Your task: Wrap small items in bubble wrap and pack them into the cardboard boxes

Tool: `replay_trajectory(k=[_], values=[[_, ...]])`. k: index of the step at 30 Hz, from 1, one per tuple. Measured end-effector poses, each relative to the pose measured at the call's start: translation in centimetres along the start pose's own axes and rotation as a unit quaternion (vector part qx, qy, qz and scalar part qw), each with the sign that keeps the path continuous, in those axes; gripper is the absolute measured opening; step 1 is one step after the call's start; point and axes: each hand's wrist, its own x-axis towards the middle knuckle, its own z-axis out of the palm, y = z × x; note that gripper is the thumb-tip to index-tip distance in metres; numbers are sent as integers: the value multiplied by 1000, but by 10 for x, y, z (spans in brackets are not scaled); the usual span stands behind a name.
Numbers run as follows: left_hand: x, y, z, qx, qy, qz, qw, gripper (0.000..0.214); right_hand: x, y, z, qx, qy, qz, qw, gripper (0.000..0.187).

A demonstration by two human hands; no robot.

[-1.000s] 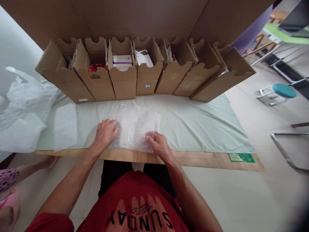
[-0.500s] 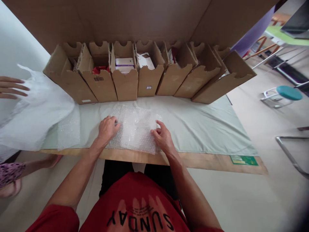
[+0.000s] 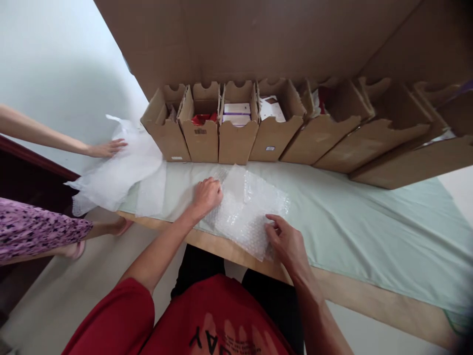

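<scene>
A sheet of clear bubble wrap [image 3: 248, 209] lies on the pale green cloth [image 3: 369, 222] near the table's front edge. My left hand [image 3: 207, 195] is curled closed and presses on the wrap's left edge. My right hand [image 3: 288, 242] pinches the wrap's near right corner, fingers bent over it. Whether anything sits under the wrap is hidden.
A row of open cardboard bins [image 3: 236, 133] stands behind the cloth, some holding small boxes. At the left another person's hand [image 3: 107, 148] rests on white foam sheets [image 3: 118, 172]. A large cardboard panel [image 3: 258, 39] rises behind the bins.
The view has swung to the left. My right hand slid from the wrap's right edge to its near corner. The other person's hand has moved further onto the foam sheets.
</scene>
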Motion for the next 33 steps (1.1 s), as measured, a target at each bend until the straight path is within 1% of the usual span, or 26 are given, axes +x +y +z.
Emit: replay_trajectory(k=[2, 4, 6, 7, 8, 10, 12, 15, 18, 20, 22, 25, 27, 29, 30, 31, 33], values=[[2, -2, 2, -2, -9, 0, 1000, 25, 0, 2, -4, -46, 17, 1, 999, 41], [-1, -7, 2, -7, -15, 4, 1000, 24, 0, 8, -13, -81, 52, 8, 995, 43], [-4, -17, 0, -9, -6, -1, 1000, 26, 0, 15, -26, -110, 82, 25, 990, 42], [-5, -23, 0, -6, 4, -10, 1000, 29, 0, 18, -32, -126, 87, 38, 988, 39], [-6, -29, 1, 2, 22, -26, 999, 32, 1, 20, -37, -142, 84, 52, 985, 37], [-5, -39, 4, 19, 40, -49, 998, 38, 5, 20, -42, -168, 64, 74, 981, 34], [-2, -45, 9, 25, 44, -59, 997, 35, 11, 13, -38, -183, 49, 81, 979, 34], [-1, -41, 14, 13, 44, -55, 997, 21, 21, -2, -22, -190, 44, 82, 977, 39], [-2, -33, 13, 7, 47, -48, 998, 18, 28, -10, -8, -171, 29, 83, 981, 47], [-6, -28, 9, 2, 49, -53, 997, 17, 30, -7, -6, -128, 26, 74, 989, 54], [-12, -25, 5, -10, 39, -70, 997, 16, 30, 1, -9, -70, 37, 56, 995, 59], [-23, -20, 2, -35, 11, -86, 996, 14, 28, 15, -22, 0, 63, 30, 998, 66], [-29, -16, 2, -49, -9, -80, 996, 13, 27, 22, -29, 12, 81, 33, 996, 69], [-33, -13, 5, -58, -29, -74, 995, 14, 26, 25, -34, -1, 90, 55, 994, 70], [-35, -13, 6, -62, -28, -73, 995, 14, 25, 26, -36, -11, 91, 68, 993, 69], [-37, -13, 7, -68, -14, -72, 995, 15, 24, 26, -36, -20, 91, 80, 992, 69], [-41, -14, 9, -89, 42, -63, 993, 19, 21, 26, -36, -29, 87, 92, 992, 68]])
